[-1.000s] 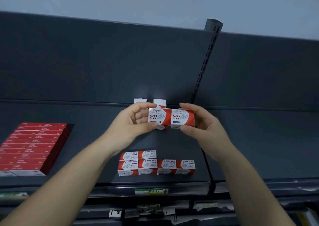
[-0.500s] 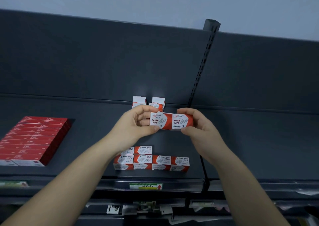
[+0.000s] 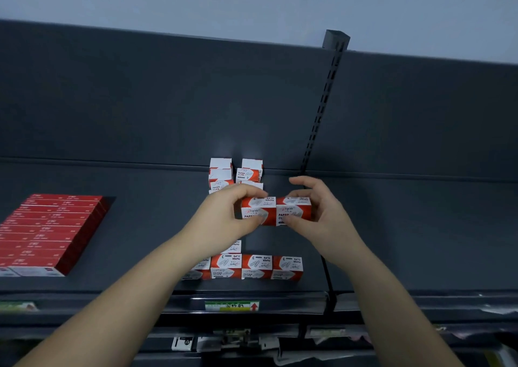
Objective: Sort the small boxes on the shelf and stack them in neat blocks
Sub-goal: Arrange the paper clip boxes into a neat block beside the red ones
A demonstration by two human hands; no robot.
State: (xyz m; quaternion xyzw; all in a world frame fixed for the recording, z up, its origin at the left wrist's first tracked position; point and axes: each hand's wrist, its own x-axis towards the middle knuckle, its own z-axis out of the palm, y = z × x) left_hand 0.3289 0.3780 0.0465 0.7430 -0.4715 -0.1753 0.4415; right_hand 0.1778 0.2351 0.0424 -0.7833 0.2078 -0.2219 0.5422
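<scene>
**Two paper-clip boxes held side by side above the shelf**

At centre frame, a pair of red-and-white paper-clip boxes (image 3: 276, 211), pressed end to end in one short row, lifted clear of the dark shelf (image 3: 140, 187). Left box pinched by the left hand (image 3: 224, 218), thumb on the front face, fingers (image 3: 246, 190) curled over the top. Right box pinched by the right hand (image 3: 322, 215), thumb low on the front, most fingers wrapped behind, the index finger raised and apparently clear of the box.

Just behind, toward the upper centre, against the back panel (image 3: 196, 100): a loose cluster of the same boxes (image 3: 235, 174), some stacked, not squared up, partly hidden by the left hand.

Below the hands, near the shelf's front edge: a tidy row of boxes (image 3: 256, 267) touching side by side, with at least one more box (image 3: 235, 246) behind it, half covered by the left forearm.

At the left edge of the frame: a flat block of red packs (image 3: 47, 232), laid in neat rows, well apart from the boxes.

Along the front lip, lower centre: a green and yellow price label (image 3: 232, 306). Running from upper right down to the shelf: a slotted upright (image 3: 322, 114).
</scene>
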